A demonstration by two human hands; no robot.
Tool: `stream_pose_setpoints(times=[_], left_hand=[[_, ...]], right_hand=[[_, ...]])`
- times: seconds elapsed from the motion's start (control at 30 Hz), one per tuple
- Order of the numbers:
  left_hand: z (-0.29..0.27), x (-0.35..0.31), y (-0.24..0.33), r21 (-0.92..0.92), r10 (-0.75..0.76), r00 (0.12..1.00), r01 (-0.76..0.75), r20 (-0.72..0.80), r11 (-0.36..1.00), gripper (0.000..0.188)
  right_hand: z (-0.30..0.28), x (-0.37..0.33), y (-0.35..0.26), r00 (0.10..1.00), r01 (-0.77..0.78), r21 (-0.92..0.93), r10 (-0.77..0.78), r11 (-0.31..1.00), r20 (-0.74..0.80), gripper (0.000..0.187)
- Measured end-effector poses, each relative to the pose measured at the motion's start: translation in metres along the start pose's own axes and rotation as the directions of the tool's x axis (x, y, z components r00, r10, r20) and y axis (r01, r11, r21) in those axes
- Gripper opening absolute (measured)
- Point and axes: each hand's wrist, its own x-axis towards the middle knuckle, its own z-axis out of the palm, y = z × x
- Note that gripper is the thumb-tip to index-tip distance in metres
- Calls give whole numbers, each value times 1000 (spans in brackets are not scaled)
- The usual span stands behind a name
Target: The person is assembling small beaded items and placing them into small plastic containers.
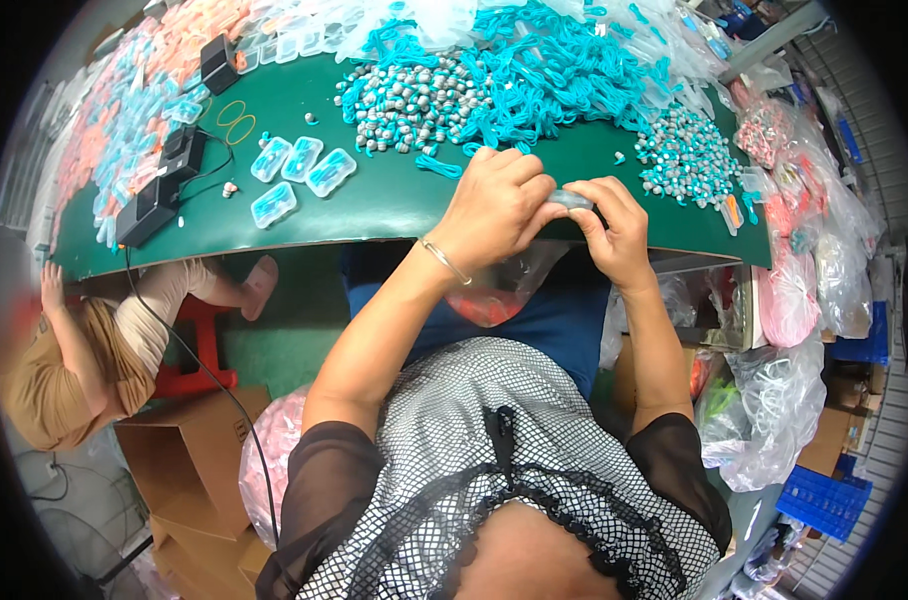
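Just over the front edge of the green table, both of my hands meet on a small clear plastic case point(571, 199). My left hand point(502, 200) is closed, its thumb pressed to the case's left end and its fingers curled. My right hand point(617, 228) pinches the other end between thumb and fingers. Most of the case and anything inside it are hidden by the fingers. Beyond my left hand lies a bundle of teal cord point(439, 166). Several closed clear cases with blue contents point(331, 172) lie on the table to the left.
A heap of teal cords point(564, 75) covers the far green table point(384, 205), beside grey-and-teal beads point(414, 105) and another bead pile point(687, 155). Black boxes with a cable point(147, 210) stand left. Another person point(84, 350) sits at the left. A cardboard box point(189, 465) stands below.
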Motion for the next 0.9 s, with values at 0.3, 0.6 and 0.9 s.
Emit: stream_pose_setpoints(times=[0.3,0.6,0.9], left_hand=[[-77,-56,-11,340,-193,981,189,-22,921,26],[-116,-106,-33,538,-353,928,358,-118,763,35],[-88,-89,-28,437,-302,924,378,-235,816,28]], right_hand=[[42,21,-24,988,74,102,-87,992,131,39],[77,111,5,984,166,-175,-174,971,-30,22],[132,209,48,972,233,-565,-168,791,166,58]])
